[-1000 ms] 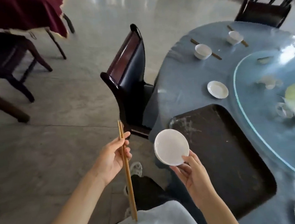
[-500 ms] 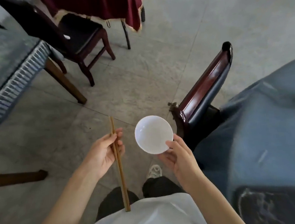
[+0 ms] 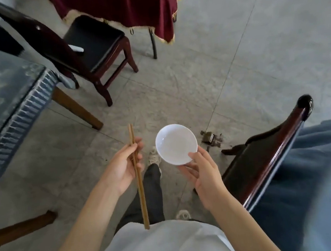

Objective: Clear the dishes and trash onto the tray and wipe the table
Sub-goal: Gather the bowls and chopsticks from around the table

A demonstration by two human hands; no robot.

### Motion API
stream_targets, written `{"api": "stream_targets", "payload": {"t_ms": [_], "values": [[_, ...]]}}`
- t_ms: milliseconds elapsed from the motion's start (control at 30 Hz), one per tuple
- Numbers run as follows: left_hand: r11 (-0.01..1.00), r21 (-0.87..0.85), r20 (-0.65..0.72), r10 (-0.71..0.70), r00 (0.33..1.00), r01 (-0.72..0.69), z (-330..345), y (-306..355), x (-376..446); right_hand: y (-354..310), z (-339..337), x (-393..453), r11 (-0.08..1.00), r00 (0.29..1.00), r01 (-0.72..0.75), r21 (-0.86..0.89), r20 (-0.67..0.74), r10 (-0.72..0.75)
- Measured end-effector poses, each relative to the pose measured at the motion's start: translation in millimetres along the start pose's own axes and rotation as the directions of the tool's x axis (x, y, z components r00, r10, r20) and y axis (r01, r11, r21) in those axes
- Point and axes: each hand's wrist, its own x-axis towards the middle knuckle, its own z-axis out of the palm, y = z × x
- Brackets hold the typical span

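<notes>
My left hand grips a pair of brown wooden chopsticks, held nearly upright over the floor. To its right, my right hand pinches the near rim of a small white bowl, whose hollow faces up and looks empty. Both hands are over the grey floor, left of the blue-clothed table. The tray is out of view.
A dark wooden chair stands between me and the blue table at the right. A second chair and a red-clothed table are ahead. Another table with a patterned cloth is at the left. A dark stain with debris marks the floor.
The view has swung left, away from the blue table and its tray, toward the floor and neighbouring tables. Both hands keep their hold; the bowl now faces up.
</notes>
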Motion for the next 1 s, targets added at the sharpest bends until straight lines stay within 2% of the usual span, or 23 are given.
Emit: {"api": "stream_targets", "payload": {"t_ms": [167,300,567,800,1000], "values": [[0.988,0.098,0.087,-0.127,0.988,0.118,60.1,67.2,93.7,-49.0,27.9,58.9,0.996,0.978,0.028,0.084,-0.207,-0.011],[0.952,0.255,0.177,-0.216,0.960,0.167,119.6,111.6,147.4,-92.6,44.7,92.7,0.982,0.950,0.116,0.148,-0.305,-0.066],[0.861,0.450,0.267,-0.383,0.884,0.236,232.0,145.1,222.2,-151.6,40.2,125.1,0.905,0.874,0.262,0.335,-0.480,-0.076],[0.794,0.555,0.318,-0.478,0.819,0.248,339.4,140.3,284.3,-210.7,-3.0,177.6,0.810,0.845,0.352,0.469,-0.532,-0.059],[0.718,0.660,0.287,-0.512,0.810,0.220,458.3,134.9,332.0,-292.1,-54.7,230.8,0.725,0.840,0.399,0.561,-0.541,-0.044]]}}
